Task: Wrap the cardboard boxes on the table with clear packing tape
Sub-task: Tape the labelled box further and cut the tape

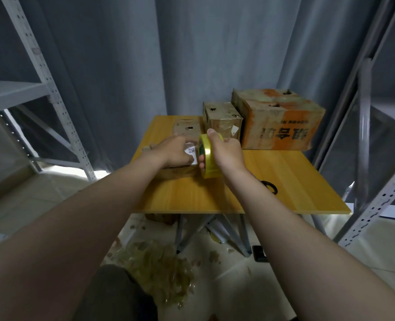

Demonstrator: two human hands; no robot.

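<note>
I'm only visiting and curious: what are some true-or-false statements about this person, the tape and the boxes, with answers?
1. The right hand grips the tape roll. True.
2. The left hand is lifting a box off the table. False: it rests on top of the small box, which sits on the table.
3. The small box is the only box on the table. False: more stand behind it, among them the orange box at the back right.
4. Tape scraps lie on the floor under the table's near edge. True.
</note>
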